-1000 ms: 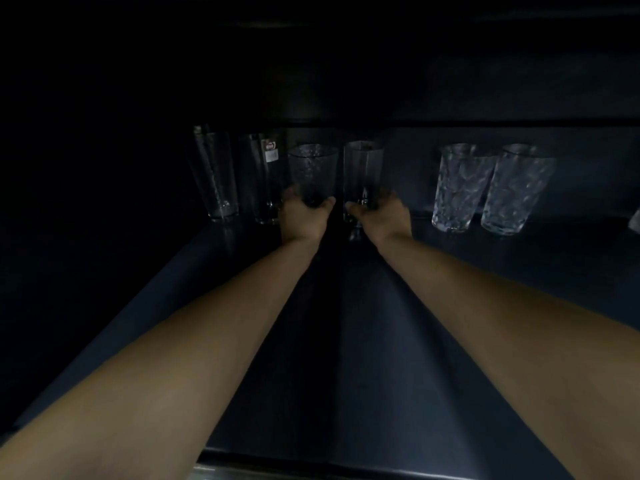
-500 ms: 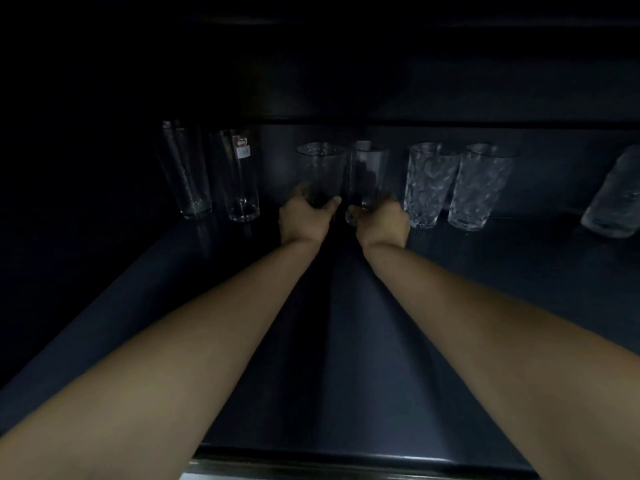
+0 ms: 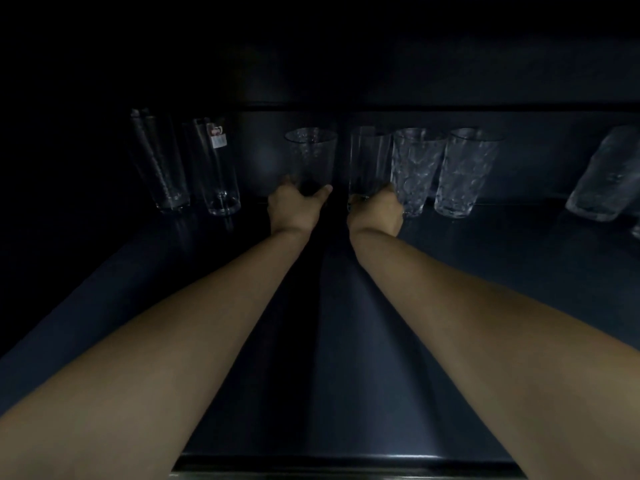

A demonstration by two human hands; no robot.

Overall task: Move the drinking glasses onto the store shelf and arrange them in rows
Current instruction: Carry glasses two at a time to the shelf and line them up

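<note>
Very dim, soft and grainy — upper half near-black, faint glints, wide-angle bowing at edges.

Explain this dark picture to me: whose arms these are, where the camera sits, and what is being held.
No machine here: a person wears one camera on the head, looking forward and down. The left hand grips a clear dimpled drinking glass; the right hand grips a clear smooth-sided drinking glass. Both glasses are at the back of a dark blue shelf. Right of them stand two clear patterned glasses; left of them, a tall clear glass with a sticker.
</note>
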